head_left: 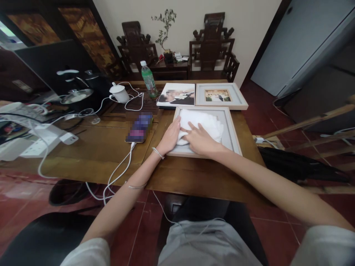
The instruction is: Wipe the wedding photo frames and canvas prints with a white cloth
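Observation:
A white folded cloth (pixel 206 123) lies on the glass of a light wooden picture frame (pixel 232 127) at the near right of the wooden table (pixel 111 147). My right hand (pixel 201 140) lies flat on the cloth's near edge with fingers stretched out. My left hand (pixel 170 136) rests at the frame's left edge, fingers curled against the cloth's left end. Both hands touch the cloth. The frame's picture is hidden under the cloth.
Behind it lie a second framed photo (pixel 220 96) and an unframed print (pixel 177 94). A phone (pixel 140 127) on a white cable sits to the left, with a green bottle (pixel 149 79), white mug (pixel 119 92), power strip (pixel 47 138) and pots further left.

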Demonstrator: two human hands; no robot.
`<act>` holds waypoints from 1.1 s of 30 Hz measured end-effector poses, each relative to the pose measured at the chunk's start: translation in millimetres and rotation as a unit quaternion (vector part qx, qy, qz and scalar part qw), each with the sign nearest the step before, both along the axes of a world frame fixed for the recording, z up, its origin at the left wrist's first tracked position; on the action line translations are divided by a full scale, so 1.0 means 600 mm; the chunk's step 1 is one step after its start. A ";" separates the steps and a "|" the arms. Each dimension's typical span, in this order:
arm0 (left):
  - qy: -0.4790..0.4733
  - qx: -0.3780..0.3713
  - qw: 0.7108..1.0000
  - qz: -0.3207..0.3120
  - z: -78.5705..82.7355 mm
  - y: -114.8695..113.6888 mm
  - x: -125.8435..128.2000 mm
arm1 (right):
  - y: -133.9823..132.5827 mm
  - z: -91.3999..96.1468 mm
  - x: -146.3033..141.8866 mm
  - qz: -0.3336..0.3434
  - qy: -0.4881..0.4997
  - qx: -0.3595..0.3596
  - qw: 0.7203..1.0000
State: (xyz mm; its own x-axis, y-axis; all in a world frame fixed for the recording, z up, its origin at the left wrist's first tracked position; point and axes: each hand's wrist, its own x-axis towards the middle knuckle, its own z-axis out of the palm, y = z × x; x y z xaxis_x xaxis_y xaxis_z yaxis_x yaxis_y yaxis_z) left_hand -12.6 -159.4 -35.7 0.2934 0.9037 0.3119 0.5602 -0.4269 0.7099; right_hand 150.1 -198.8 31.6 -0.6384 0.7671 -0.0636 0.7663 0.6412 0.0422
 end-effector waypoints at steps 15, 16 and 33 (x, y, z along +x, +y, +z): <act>0.062 0.041 0.997 -0.006 0.001 -0.005 0.001 | -0.043 0.017 0.093 0.096 -0.018 -0.025 0.995; 0.081 0.051 0.995 -0.011 -0.001 -0.003 0.000 | -0.053 0.021 0.111 0.085 -0.028 -0.021 0.996; 0.102 0.086 0.991 -0.017 -0.010 0.004 -0.005 | -0.064 0.023 0.038 0.019 -0.001 -0.024 1.000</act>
